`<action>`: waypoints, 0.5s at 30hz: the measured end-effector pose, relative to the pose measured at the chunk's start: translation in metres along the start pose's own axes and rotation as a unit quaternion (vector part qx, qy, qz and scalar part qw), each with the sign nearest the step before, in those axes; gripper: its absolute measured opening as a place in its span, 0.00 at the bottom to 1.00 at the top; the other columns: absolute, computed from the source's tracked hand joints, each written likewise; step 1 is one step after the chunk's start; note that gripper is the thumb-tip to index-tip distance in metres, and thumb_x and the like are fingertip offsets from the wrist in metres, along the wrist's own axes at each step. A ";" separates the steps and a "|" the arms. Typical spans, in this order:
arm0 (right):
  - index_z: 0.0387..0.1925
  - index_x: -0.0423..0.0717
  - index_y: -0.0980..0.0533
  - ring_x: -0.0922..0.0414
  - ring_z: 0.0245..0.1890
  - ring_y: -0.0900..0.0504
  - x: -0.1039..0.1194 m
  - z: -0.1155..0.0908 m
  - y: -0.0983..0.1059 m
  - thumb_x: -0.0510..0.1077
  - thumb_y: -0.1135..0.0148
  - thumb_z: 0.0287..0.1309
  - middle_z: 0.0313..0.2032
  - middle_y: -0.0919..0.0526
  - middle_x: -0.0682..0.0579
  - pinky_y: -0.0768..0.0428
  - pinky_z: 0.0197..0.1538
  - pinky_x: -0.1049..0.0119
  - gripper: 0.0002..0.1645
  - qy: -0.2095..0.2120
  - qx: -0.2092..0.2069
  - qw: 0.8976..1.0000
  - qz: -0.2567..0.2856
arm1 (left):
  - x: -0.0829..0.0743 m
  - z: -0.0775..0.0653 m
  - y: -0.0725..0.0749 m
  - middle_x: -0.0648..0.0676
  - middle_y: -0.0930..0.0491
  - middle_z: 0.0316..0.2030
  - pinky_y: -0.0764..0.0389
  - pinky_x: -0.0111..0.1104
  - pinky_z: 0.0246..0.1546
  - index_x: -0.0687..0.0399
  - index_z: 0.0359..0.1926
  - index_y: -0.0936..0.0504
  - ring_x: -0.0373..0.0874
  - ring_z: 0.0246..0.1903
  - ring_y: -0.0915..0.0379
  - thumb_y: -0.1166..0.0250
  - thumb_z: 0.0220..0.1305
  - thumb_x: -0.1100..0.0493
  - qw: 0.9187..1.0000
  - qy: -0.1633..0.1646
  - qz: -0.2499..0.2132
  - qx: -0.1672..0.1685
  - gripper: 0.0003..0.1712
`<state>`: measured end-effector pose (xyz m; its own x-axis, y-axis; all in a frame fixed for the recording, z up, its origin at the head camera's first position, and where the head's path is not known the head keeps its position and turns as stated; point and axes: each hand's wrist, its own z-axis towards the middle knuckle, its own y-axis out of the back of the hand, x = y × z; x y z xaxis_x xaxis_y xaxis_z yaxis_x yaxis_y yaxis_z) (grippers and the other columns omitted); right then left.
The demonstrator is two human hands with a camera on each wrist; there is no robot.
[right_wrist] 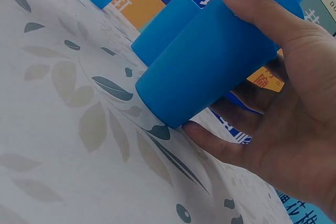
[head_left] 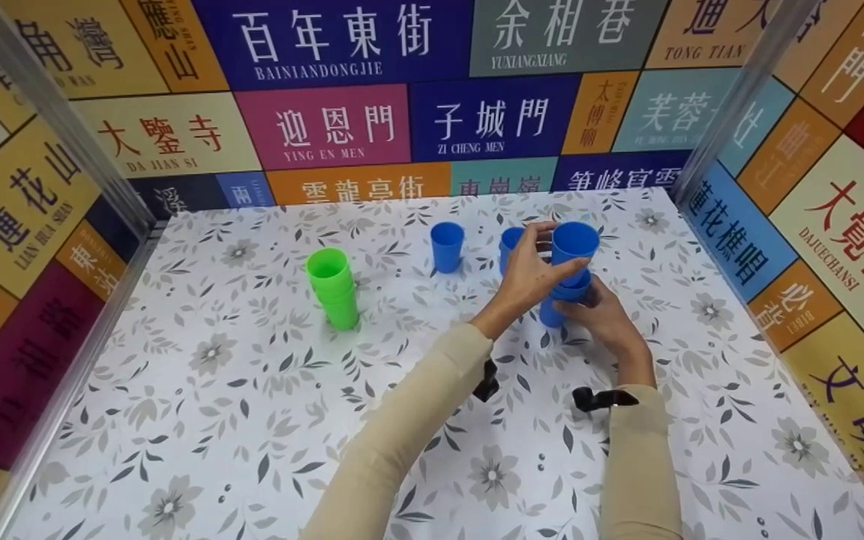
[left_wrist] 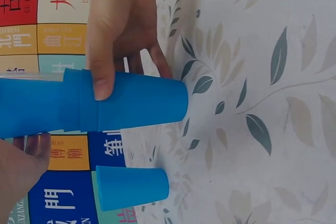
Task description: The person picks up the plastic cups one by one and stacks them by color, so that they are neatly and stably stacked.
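My left hand (head_left: 531, 271) grips an upper blue cup (head_left: 574, 241), thumb on its near side. That cup's lower end is in the mouth of a lower stack of blue cups (left_wrist: 152, 100), whose doubled rims show in the left wrist view. The right hand (right_wrist: 299, 98) holds this lower stack, with the thumb near its rim and the fingers around the far side. The stack's base is at the tablecloth. Behind the left hand stands another blue cup (head_left: 508, 247), partly hidden by it. A further blue cup (head_left: 447, 247) stands to its left.
A stack of green cups (head_left: 333, 289) stands left of the blue ones. Beneath everything lies a white tablecloth (head_left: 214, 420) with grey leaves and flowers. Panels with coloured signs (head_left: 334, 124) border the table at the back and both sides.
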<state>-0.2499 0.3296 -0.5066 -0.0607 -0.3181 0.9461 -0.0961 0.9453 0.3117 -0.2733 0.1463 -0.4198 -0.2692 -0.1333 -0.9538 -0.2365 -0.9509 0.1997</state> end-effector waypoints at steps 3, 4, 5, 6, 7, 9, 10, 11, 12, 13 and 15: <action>0.79 0.49 0.50 0.40 0.76 0.40 -0.001 -0.001 0.000 0.57 0.29 0.58 0.74 0.38 0.38 0.44 0.77 0.42 0.57 0.007 -0.002 1.000 0.001 | 0.004 -0.001 0.000 0.55 0.22 0.59 0.23 0.35 0.62 0.52 0.68 0.32 0.43 0.59 0.25 0.23 0.55 0.49 1.000 0.001 0.007 0.005 0.42; 0.79 0.49 0.50 0.40 0.75 0.40 -0.001 -0.001 0.000 0.56 0.29 0.58 0.74 0.38 0.37 0.44 0.77 0.43 0.56 0.011 -0.002 1.000 0.003 | 0.006 -0.001 0.001 0.54 0.22 0.59 0.23 0.34 0.62 0.51 0.68 0.32 0.43 0.59 0.25 0.23 0.55 0.48 1.000 0.003 0.009 0.004 0.43; 0.78 0.49 0.49 0.40 0.75 0.39 -0.001 -0.001 0.000 0.56 0.29 0.59 0.73 0.37 0.37 0.44 0.77 0.43 0.56 0.013 -0.001 1.000 0.005 | 0.007 -0.001 0.001 0.54 0.22 0.59 0.23 0.33 0.62 0.51 0.68 0.32 0.43 0.59 0.25 0.23 0.55 0.48 1.000 0.003 0.011 0.002 0.42; 0.78 0.49 0.49 0.40 0.74 0.38 -0.001 -0.001 -0.001 0.55 0.29 0.59 0.73 0.37 0.37 0.43 0.77 0.43 0.55 0.016 -0.001 1.000 0.006 | 0.007 -0.001 0.003 0.54 0.22 0.59 0.24 0.33 0.62 0.50 0.68 0.31 0.43 0.59 0.25 0.23 0.55 0.48 1.000 0.003 0.009 -0.001 0.42; 0.78 0.49 0.49 0.40 0.74 0.38 -0.001 -0.001 -0.001 0.54 0.29 0.59 0.73 0.36 0.37 0.43 0.77 0.43 0.55 0.017 -0.002 1.000 0.009 | 0.008 -0.001 0.004 0.55 0.22 0.59 0.24 0.32 0.62 0.50 0.68 0.31 0.43 0.59 0.26 0.23 0.56 0.49 1.000 0.004 0.006 -0.005 0.42; 0.79 0.49 0.50 0.39 0.74 0.39 0.000 -0.001 -0.001 0.53 0.29 0.60 0.73 0.37 0.36 0.44 0.77 0.43 0.54 0.019 -0.001 1.000 0.013 | 0.010 0.001 0.007 0.56 0.22 0.59 0.25 0.34 0.63 0.49 0.67 0.31 0.45 0.60 0.26 0.24 0.57 0.49 1.000 0.004 0.000 -0.012 0.40; 0.79 0.49 0.50 0.39 0.75 0.39 0.000 -0.001 -0.002 0.52 0.29 0.60 0.73 0.37 0.36 0.44 0.77 0.43 0.54 0.019 0.000 1.000 0.014 | 0.011 0.001 0.008 0.57 0.23 0.59 0.25 0.36 0.64 0.50 0.67 0.32 0.46 0.60 0.26 0.24 0.57 0.49 1.000 0.004 -0.002 -0.015 0.40; 0.79 0.49 0.50 0.40 0.75 0.39 0.001 -0.001 -0.002 0.52 0.29 0.60 0.73 0.37 0.37 0.44 0.77 0.43 0.54 0.017 -0.001 1.000 0.015 | 0.012 0.002 0.010 0.58 0.23 0.59 0.26 0.38 0.65 0.50 0.67 0.32 0.47 0.60 0.27 0.25 0.58 0.49 1.000 0.002 -0.005 -0.018 0.40; 0.79 0.49 0.50 0.39 0.75 0.40 0.001 -0.001 -0.002 0.51 0.29 0.60 0.73 0.38 0.36 0.44 0.77 0.43 0.54 0.018 -0.001 1.000 0.018 | 0.012 0.003 0.012 0.58 0.23 0.59 0.26 0.39 0.65 0.50 0.67 0.32 0.47 0.60 0.27 0.25 0.58 0.49 1.000 0.003 -0.005 -0.021 0.39; 0.79 0.49 0.50 0.39 0.75 0.40 0.001 -0.001 -0.002 0.50 0.29 0.60 0.74 0.38 0.36 0.44 0.77 0.43 0.54 0.018 0.000 1.000 0.020 | 0.014 0.003 0.014 0.57 0.23 0.59 0.26 0.40 0.65 0.50 0.67 0.32 0.47 0.61 0.27 0.25 0.58 0.49 1.000 0.003 -0.003 -0.024 0.39; 0.79 0.48 0.51 0.39 0.75 0.40 0.002 -0.001 -0.003 0.48 0.30 0.61 0.74 0.38 0.36 0.44 0.77 0.43 0.54 0.020 -0.001 1.000 0.023 | 0.016 0.005 0.019 0.57 0.22 0.58 0.25 0.40 0.65 0.50 0.67 0.31 0.47 0.60 0.27 0.26 0.59 0.49 0.999 0.001 0.002 -0.033 0.38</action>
<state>-0.2490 0.3266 -0.5059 -0.0248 -0.2705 0.9624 -0.0922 0.9592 0.2672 -0.2864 0.1274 -0.4300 -0.2686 -0.1376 -0.9534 -0.1729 -0.9668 0.1883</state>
